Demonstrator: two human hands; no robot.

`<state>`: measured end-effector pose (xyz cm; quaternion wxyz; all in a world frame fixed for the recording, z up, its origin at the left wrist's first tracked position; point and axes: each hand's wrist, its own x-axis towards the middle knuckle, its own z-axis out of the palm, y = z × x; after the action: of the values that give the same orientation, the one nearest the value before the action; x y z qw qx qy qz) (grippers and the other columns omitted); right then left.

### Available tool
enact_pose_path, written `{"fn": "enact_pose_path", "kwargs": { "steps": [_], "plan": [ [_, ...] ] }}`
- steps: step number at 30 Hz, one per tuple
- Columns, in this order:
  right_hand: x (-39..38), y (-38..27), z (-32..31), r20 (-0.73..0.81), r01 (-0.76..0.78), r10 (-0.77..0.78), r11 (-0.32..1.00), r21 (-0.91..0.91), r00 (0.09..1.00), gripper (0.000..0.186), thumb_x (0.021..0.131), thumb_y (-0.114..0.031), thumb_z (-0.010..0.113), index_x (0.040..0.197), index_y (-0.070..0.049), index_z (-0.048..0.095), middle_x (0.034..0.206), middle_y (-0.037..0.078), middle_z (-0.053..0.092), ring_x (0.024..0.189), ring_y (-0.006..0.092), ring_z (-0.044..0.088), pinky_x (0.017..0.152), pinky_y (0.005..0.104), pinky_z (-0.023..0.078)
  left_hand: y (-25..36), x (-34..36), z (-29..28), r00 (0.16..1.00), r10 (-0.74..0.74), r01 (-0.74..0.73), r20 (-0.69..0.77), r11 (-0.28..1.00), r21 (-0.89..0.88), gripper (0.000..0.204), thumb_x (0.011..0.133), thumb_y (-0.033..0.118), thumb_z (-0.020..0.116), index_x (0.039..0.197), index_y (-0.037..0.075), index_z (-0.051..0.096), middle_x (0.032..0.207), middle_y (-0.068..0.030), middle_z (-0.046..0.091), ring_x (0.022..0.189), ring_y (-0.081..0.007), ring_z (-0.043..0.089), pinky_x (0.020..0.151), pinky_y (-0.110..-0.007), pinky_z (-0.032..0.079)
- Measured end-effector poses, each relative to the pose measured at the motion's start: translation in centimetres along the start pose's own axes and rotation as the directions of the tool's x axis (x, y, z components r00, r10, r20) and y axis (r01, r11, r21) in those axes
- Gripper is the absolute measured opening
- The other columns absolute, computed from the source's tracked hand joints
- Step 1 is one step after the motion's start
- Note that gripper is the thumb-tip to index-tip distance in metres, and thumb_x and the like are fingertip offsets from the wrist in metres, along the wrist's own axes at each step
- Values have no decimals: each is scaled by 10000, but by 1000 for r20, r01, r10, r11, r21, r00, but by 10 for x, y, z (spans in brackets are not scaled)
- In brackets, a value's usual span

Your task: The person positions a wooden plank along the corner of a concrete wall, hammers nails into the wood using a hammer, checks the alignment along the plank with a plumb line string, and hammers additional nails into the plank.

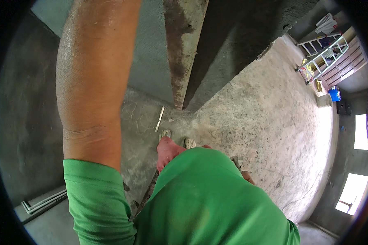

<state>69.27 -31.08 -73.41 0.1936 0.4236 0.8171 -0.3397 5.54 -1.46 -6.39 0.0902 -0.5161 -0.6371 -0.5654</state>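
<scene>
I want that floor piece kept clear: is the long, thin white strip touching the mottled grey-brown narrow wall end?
Apart: the head view shows grey floor between the strip and the base of the wall end.

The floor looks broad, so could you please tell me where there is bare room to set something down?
Widest is the pale floor between the dark wall and the windowed wall. Crowded: upper right, with stepladder and blue bucket; also the white strip near the feet.

The shirt (200, 192) is matt cloth; the floor (249, 114), rough concrete.
</scene>
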Motion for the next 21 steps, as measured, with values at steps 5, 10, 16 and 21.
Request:
{"fn": "enact_pose_path", "kwargs": {
  "steps": [5,10,16,21],
  "plan": [
    [8,-10,11,177,-202,184,975,94,967,329,792,-198,751,1101,-85,737,894,81,715,798,265,669,729,414,513,-2,-2,1,1000,-6,6,19,1000,8,892,741,489,858,1336,-79,513,1274,-287,619,1187,-414,609,988,-486,491],
    [20,-16,6,253,-305,265,942,136,931,467,783,-225,757,1230,-93,728,1021,106,762,917,296,715,836,418,556,-15,4,17,999,-23,23,33,1000,5,885,742,482,859,1335,-76,513,1271,-285,621,1185,-411,611,986,-486,492],
    [49,-43,-81,142,-420,395,856,303,908,464,784,-230,756,1222,-80,719,1000,111,754,899,299,709,822,418,554,26,43,-1,999,25,-25,-20,1000,-9,877,743,474,860,1334,-73,513,1269,-282,622,1181,-409,613,983,-485,493],
    [137,-52,-218,-55,-430,514,767,475,856,463,786,-234,755,1216,-69,711,983,116,748,884,300,705,811,417,552,17,57,12,957,170,-189,-235,980,-60,811,706,490,873,1231,-42,559,1179,-243,640,1081,-387,634,910,-494,504]
  ]
}}
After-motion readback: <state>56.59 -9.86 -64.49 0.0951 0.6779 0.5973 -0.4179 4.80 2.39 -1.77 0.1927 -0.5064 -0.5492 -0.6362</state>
